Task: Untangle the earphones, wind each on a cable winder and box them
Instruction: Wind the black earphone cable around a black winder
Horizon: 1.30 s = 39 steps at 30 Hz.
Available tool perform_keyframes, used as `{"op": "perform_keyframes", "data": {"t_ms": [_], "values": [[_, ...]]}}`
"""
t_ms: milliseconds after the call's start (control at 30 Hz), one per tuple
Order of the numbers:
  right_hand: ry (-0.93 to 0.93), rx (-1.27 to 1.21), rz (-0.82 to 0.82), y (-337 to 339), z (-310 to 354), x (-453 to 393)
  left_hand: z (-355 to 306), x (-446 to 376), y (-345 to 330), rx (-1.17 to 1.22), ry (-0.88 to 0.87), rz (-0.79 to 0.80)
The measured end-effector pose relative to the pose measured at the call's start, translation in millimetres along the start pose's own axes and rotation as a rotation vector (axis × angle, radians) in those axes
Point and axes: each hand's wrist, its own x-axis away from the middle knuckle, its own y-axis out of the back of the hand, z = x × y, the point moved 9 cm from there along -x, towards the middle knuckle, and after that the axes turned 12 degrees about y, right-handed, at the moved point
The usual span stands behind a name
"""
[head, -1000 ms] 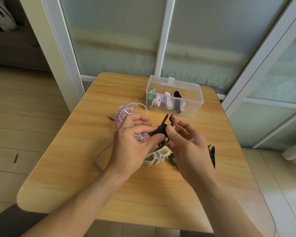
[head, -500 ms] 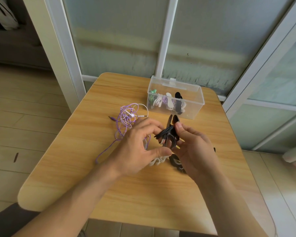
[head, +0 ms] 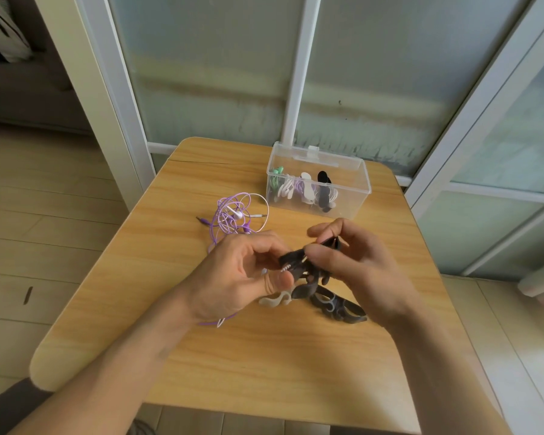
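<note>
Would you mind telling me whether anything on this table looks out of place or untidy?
Only the purple and white earphones, a loose tangle on the table left of the clear box, not yet wound.

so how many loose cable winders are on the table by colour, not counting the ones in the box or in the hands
white winder: 1
black winders: 2, overlapping, so the count is a best reading
total: 3
</note>
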Motion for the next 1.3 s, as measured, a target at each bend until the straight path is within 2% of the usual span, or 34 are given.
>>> {"op": "perform_keyframes", "data": {"t_ms": [133,400,567,800,933,1000,1133,1300], "values": [[0.045,0.108,0.022,-7,8,2,5,2,-3,-0.006,0.059,0.015],[-0.048,0.023,0.221,-17,5,4,12,0,-1,0.162,0.093,0.012],[-0.026,0.017,0.229,-16,3,6,13,-3,7,0.126,0.08,-0.062],[0.004,0.004,0.153,-11,3,3,3,0,-5,0.043,0.072,0.071],[0.021,0.01,0.168,-15,4,3,8,2,-5,0.136,0.145,0.103],[0.047,0.099,0.142,-12,9,2,12,0,-1,0.14,0.147,0.06],[0.088,0.284,0.034,-10,19,3,17,-4,14,0.121,0.146,-0.128],[0.127,0.393,-0.065,-10,22,4,1,3,26,0.004,0.027,-0.399]]}}
